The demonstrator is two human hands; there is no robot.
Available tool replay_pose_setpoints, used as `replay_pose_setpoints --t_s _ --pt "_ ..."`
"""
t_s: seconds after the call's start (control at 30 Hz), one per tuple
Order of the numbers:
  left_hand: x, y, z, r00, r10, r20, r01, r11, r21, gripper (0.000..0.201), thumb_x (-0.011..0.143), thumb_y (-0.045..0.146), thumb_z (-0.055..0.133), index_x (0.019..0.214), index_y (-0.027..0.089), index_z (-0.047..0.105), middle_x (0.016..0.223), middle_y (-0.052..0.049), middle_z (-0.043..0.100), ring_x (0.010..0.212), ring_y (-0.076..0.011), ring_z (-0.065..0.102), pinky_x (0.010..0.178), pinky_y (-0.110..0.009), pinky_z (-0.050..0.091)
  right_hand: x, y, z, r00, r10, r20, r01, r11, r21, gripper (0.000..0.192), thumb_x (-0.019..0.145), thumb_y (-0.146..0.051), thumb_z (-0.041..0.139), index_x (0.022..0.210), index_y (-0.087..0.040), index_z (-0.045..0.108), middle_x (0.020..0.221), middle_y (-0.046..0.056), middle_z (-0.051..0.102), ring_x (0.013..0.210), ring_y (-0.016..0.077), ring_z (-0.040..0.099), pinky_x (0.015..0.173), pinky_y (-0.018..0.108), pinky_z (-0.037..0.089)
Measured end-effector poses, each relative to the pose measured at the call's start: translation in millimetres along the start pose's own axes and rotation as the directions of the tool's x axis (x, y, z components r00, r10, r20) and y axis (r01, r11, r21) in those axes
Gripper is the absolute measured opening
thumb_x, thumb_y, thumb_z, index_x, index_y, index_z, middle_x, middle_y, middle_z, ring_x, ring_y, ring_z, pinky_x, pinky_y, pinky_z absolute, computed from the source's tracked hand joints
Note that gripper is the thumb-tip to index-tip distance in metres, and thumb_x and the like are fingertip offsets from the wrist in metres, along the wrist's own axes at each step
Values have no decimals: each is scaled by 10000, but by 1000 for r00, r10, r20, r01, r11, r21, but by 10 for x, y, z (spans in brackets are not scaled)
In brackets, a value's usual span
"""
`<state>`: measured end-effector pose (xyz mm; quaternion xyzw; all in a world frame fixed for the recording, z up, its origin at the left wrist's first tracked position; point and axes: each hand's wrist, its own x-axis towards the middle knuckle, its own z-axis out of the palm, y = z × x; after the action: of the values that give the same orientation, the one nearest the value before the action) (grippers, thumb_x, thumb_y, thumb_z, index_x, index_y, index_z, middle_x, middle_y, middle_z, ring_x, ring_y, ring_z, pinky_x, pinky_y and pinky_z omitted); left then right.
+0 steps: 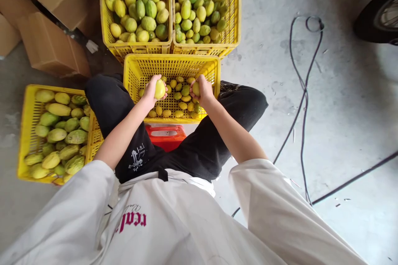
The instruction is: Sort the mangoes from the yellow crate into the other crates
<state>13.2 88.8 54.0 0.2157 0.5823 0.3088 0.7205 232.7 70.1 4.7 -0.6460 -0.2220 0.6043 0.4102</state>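
My left hand (150, 90) is closed around a smooth yellow lemon-like fruit (159, 89), held over the left part of the middle yellow crate (172, 58). My right hand (205, 91) grips a greenish-yellow fruit (195, 88) above the crate's right part, and its fingers partly hide that fruit. Below both hands, several smaller yellow and green fruits (185, 98) lie spread over the crate's slotted floor. The crate sits between my knees.
Beyond it stand two yellow crates full of yellow-green fruit, one at left (104, 16) and one at right (234, 12). A crate of longer fruits (23, 132) is at my left, near cardboard boxes (51, 45). Black cable (303, 132) and a wheel (377, 18) are right.
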Motion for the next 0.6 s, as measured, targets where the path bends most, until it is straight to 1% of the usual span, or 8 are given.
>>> replay_pose_setpoints --t_s 0.1,0.2,0.3,0.37,0.43,0.5,0.6 --pt "-30 -5 12 1000 -10 2 10 1000 12 555 845 785 844 932 251 721 559 -28 641 559 -235 715 488 -299 539 -12 4 7 1000 -9 -28 9 1000 -25 466 914 -729 776 914 -273 681 624 42 581 591 288 625 468 399 513" --pt "-50 -26 30 999 -36 -9 36 999 -2 544 864 769 830 973 242 750 577 -40 663 580 -248 732 509 -313 564 -17 28 25 998 0 -57 -2 999 -41 445 954 -700 752 880 -267 680 603 41 590 555 268 609 437 377 490" --pt "-25 -58 36 999 -35 7 35 999 16 557 850 775 855 971 243 746 582 -40 656 570 -236 713 517 -311 558 -9 73 38 1000 21 -13 -22 998 -56 501 931 -751 806 870 -274 669 579 15 569 500 229 561 415 349 456" --pt "13 -72 31 999 -31 32 30 999 30 562 837 785 874 939 253 723 580 -26 638 551 -214 690 506 -294 536 -8 93 45 998 55 26 -53 996 -75 557 897 -803 849 884 -275 669 571 -2 556 490 215 559 424 336 465" --pt "51 -75 22 998 -42 41 40 999 28 556 857 790 859 895 262 689 585 -12 624 539 -198 678 493 -275 516 -18 86 60 995 85 61 -80 993 -91 600 875 -833 876 907 -271 670 577 -10 557 507 213 588 448 325 494" --pt "75 -68 14 998 -62 24 62 998 9 528 915 769 806 868 263 662 610 -10 634 563 -197 694 499 -266 521 -43 49 89 991 94 95 -86 993 -84 613 869 -832 892 932 -266 665 606 -8 581 552 220 635 482 317 525" --pt "77 -51 12 997 -82 -3 82 996 -25 443 994 678 726 872 259 650 670 -16 668 656 -212 740 540 -271 556 -99 -36 155 986 79 146 -79 997 1 567 890 -772 891 972 -268 647 721 14 668 695 252 730 565 322 588"
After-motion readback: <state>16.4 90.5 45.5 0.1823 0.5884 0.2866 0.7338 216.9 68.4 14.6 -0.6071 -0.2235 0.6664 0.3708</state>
